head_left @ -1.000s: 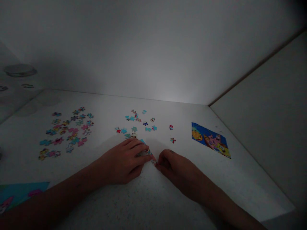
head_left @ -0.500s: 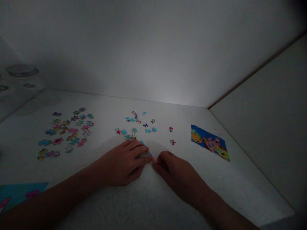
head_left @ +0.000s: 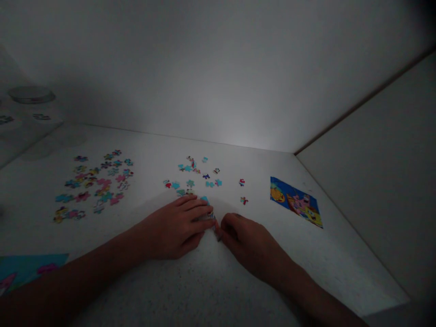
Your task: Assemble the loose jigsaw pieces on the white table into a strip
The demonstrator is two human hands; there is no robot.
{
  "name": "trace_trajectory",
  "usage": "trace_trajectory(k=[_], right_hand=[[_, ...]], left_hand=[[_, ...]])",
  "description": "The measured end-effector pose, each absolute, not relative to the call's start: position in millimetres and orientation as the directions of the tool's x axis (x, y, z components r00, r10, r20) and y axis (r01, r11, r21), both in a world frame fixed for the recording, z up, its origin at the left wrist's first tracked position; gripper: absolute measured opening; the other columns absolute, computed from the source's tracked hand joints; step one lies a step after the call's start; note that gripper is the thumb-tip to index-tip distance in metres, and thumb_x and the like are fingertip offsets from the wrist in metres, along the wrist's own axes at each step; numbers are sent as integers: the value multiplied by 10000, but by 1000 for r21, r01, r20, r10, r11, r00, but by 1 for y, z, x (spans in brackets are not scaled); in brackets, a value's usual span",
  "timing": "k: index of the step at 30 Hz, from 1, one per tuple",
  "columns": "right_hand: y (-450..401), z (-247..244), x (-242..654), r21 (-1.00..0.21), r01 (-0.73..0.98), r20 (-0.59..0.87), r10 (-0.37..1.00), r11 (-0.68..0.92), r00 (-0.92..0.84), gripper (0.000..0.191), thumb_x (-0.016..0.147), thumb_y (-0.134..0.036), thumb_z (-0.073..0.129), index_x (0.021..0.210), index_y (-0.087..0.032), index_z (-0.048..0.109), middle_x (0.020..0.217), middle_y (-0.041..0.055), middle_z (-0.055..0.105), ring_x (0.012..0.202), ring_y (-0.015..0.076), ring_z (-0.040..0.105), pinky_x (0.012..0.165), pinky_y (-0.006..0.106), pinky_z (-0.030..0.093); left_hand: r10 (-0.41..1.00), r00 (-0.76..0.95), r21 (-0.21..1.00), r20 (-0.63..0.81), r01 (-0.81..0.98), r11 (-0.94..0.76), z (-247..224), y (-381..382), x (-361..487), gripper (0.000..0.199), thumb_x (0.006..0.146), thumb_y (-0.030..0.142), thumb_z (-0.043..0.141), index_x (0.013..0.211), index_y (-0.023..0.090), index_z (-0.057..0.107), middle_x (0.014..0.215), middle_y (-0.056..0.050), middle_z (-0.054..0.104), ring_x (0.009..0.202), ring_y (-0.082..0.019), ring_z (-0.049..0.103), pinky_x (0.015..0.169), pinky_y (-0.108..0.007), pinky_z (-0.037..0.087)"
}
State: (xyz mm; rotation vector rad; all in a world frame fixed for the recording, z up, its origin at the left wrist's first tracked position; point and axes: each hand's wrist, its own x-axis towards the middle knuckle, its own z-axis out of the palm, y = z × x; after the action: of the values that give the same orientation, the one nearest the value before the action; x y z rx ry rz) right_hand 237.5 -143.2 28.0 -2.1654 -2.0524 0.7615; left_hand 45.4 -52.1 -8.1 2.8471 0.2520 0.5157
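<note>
Cyan and white jigsaw pieces [head_left: 207,211], left hand [head_left: 173,230], grip cupped over them, right hand [head_left: 247,243], grip nearly closed, hold hidden

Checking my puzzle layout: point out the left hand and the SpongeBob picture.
Left hand [head_left: 173,231]: head view, on the back of the hand.
SpongeBob picture [head_left: 296,203]: head view, on its printed middle.

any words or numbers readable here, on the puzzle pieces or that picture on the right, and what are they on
No text can be read. Any lettering on the printed picture is too small and dark to make out. The jigsaw pieces and blue printed sheet show only colours and shapes.
</note>
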Motion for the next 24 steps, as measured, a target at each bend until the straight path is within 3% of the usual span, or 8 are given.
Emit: trace_trajectory(k=[4,8,11,18,24], right_hand=[[-140,34,248,-468,883,-237,968,-43,-78,134,895,-235,487,816,-182,581,724,8,609,617,122,528,567,232,355],[-138,42,260,-494,830,-93,933,259,-346,231,878,-156,472,994,-208,665,830,22,647,721,128,581,689,248,408],[-138,42,262,-467,798,-124,865,381,-486,290,848,-117,483,998,-235,702,829,21,672,749,135,611,724,254,415],[-133,37,267,-485,791,-132,863,373,-488,306,832,-131,489,994,-240,725,768,11,683,634,113,585,646,240,403],[-124,28,284,-618,761,88,980,196,-181,307,804,-151,455,956,-195,718,774,15,673,577,94,528,563,217,386]], left_hand=[[206,930,279,304,120,-953,-10,-51,45,354,902,190,460,1239,229,559,1312,-66,567,1224,-216,500,1099,-447,294],[204,936,285,287,120,-951,-13,-50,44,378,924,187,439,1290,242,514,1365,-54,529,1278,-206,455,1125,-454,242],[199,945,287,259,121,-950,-14,-49,43,365,939,190,422,1288,243,514,1392,-44,504,1316,-204,414,1142,-461,200],[196,944,297,265,114,-948,-13,-48,43,374,928,161,411,1276,248,521,1386,-45,510,1316,-207,416,1137,-480,211],[223,874,268,432,111,-957,-7,-47,39,426,915,100,368,1305,218,494,1312,-85,560,1249,-204,468,1062,-448,353]])
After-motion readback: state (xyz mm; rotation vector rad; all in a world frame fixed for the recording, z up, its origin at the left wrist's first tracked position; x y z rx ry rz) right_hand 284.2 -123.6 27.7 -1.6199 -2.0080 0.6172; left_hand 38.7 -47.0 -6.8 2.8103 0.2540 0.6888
